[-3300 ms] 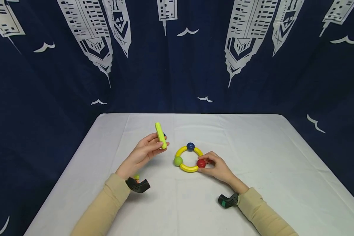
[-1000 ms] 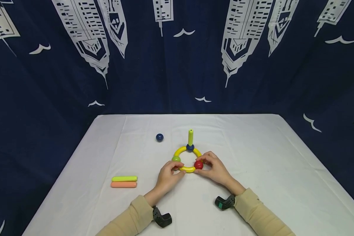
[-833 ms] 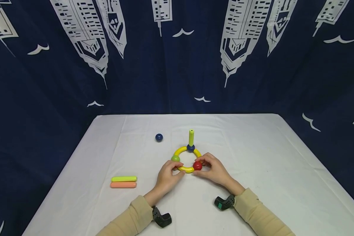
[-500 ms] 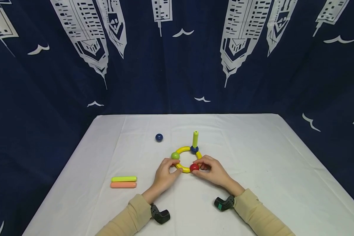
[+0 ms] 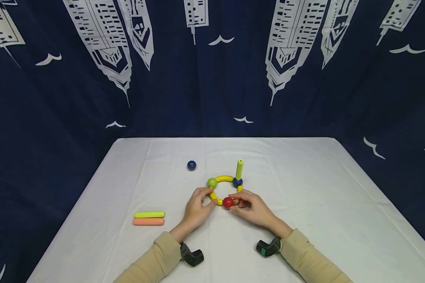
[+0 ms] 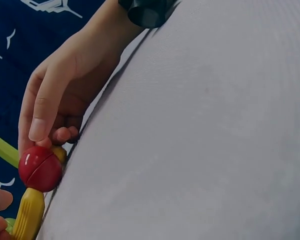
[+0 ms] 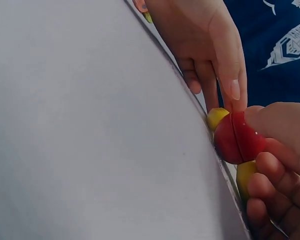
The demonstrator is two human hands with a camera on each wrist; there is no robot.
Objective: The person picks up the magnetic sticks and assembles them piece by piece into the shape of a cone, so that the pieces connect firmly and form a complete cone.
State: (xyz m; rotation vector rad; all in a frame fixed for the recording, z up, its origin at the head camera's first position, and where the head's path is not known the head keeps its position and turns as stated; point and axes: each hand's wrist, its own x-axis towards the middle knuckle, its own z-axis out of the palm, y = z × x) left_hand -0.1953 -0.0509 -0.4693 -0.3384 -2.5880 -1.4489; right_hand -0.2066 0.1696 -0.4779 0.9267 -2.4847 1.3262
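On the white table lies a ring of yellow curved bars joined by a green ball (image 5: 212, 182), a dark blue ball (image 5: 237, 182) and a red ball (image 5: 228, 202). A yellow-green rod (image 5: 239, 169) stands upright on that blue ball, leaning slightly. My left hand (image 5: 196, 210) pinches the yellow curved bar (image 5: 215, 198) between the green and red balls. With thumb and fingers, my right hand (image 5: 253, 208) grips the red ball, and its other fingers curl by the adjoining yellow bar, which they partly hide. In the right wrist view the red ball (image 7: 235, 140) sits under the right thumb.
A loose dark blue ball (image 5: 191, 165) rests behind the ring, to its left. At the left, a yellow-green rod (image 5: 149, 214) and an orange rod (image 5: 148, 221) lie side by side. A navy patterned curtain (image 5: 212, 78) hangs behind the table.
My left hand, which held a yellow-green rod earlier, moved to the ring; that rod now stands on the ring's blue ball. Lately both hands have turned the ring clockwise, moving the red ball left.
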